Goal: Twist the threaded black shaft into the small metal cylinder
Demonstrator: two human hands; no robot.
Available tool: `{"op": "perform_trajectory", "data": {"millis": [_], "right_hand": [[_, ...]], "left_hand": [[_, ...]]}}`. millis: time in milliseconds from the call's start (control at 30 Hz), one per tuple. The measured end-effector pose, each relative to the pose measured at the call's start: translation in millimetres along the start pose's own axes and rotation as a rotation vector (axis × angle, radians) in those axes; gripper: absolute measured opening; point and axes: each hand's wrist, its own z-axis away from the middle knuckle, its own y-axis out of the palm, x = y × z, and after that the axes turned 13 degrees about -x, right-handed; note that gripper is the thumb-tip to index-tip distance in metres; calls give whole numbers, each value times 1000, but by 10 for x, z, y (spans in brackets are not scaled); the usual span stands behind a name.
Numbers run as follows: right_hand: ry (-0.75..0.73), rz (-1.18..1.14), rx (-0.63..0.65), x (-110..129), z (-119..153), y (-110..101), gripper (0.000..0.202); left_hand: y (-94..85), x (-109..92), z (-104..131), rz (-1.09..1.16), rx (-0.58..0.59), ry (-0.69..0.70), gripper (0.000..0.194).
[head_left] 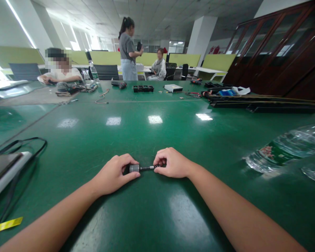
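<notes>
Just above the green tabletop [131,134], my left hand [115,175] is closed around a small grey metal cylinder [134,168], thumb and fingers on either side of it. A thin dark shaft [146,168] with a lighter tip runs from the cylinder toward the right. At the shaft's far end, my right hand [172,163] pinches a small black ridged piece [156,167] between thumb and curled fingers. The fingers partly hide this piece, so I cannot tell its exact kind or whether it is fixed to the shaft.
Clear water bottles [286,148] with a green label are at the right edge. A white-edged device [7,171] and black cord [38,154] lie left. Farther back are a power drill [119,84], a black tray-like part [143,89], a white box [173,88] and several people.
</notes>
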Motion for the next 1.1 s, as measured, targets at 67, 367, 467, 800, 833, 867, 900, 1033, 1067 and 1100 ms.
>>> {"op": "perform_trajectory", "data": {"millis": [67, 367, 467, 800, 833, 867, 900, 1033, 1067, 1100], "right_hand": [[-4, 2, -6, 2, -4, -3, 6], [-51, -52, -32, 27, -5, 53, 9], [-67, -86, -40, 43, -3, 98, 16], [-67, -207, -47, 117, 21, 166, 45], [-63, -208, -47, 119, 20, 167, 45], [-59, -208, -47, 119, 20, 168, 45], [-59, -207, -48, 118, 19, 168, 44], [-70, -192, -52, 105, 20, 173, 41], [-74, -184, -52, 103, 19, 175, 40], [-78, -171, -53, 103, 16, 177, 39]], "left_hand": [[5, 6, -3, -5, -1, 0, 26], [2, -11, -8, 8, -4, -5, 25], [0, -13, -5, 6, -1, -8, 24], [-3, -26, -2, -6, -9, -12, 23], [-2, -24, -2, -8, -9, -10, 23], [-1, -21, -2, -11, -10, -7, 23], [0, -19, -4, -14, -12, -3, 24], [0, -20, -10, -17, -12, 6, 26], [-1, -22, -11, -18, -9, 3, 27], [-2, -24, -12, -21, -8, -2, 28]]}}
